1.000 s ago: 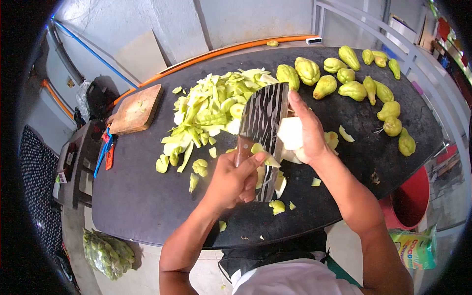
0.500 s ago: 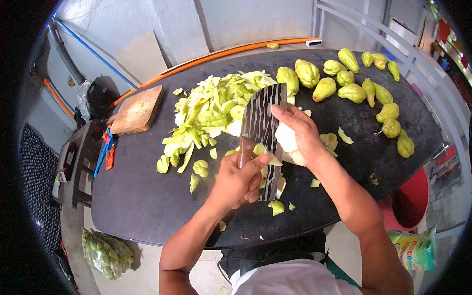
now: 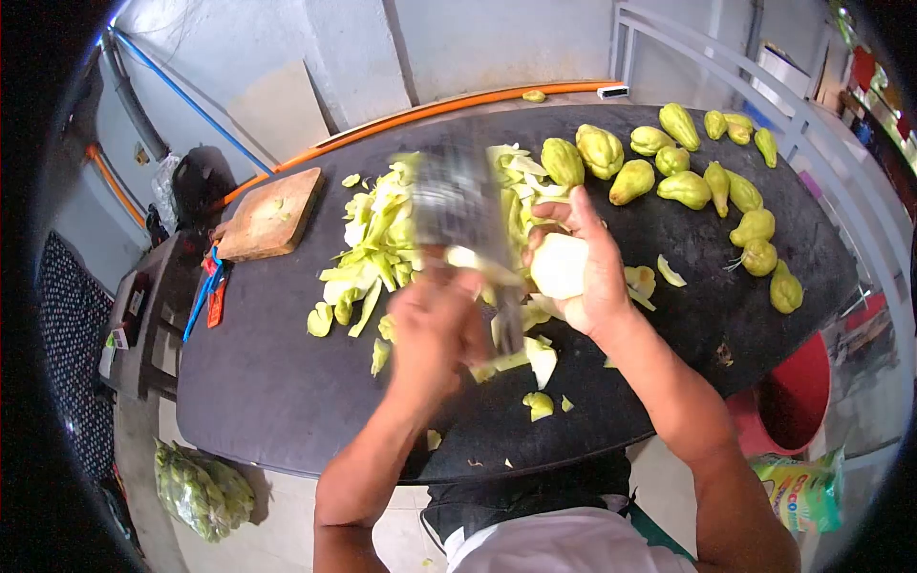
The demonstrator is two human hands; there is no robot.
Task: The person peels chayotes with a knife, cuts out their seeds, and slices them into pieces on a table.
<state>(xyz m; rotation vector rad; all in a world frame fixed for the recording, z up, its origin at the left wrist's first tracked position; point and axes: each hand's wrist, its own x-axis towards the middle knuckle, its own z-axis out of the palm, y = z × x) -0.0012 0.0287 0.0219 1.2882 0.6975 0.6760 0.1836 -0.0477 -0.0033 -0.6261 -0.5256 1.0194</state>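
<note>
While the left hand point(image 3: 432, 320) grips a knife point(image 3: 457, 199) and the right hand point(image 3: 602, 282) a pale piece point(image 3: 559, 265), a pile point(image 3: 377, 229) lies cut, chayotes point(image 3: 632, 182) right of it whole.

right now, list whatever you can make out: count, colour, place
Table: one, dark, centre
Knife: one, brown-handled, over table
Peeled vegetable: one, whitish, over table
Cut pieces: many, pale green, mid-table
Whole vegetables: about fifteen, green, table's far right
Loose vegetable: one, green, behind table
Chopping board: one, brown, table's left end
Blue pipe: one, blue, upper left
Railing: one, grey, upper right
Bucket: one, red, right of table
Packet: one, green and yellow, lower right
Bag of greens: one, clear, lower left
Dotted cloth: one, black and white, far left
Shirt: one, white, bottom edge
Left hand: one, bare, gripping knife
Right hand: one, bare, holding peeled vegetable
</note>
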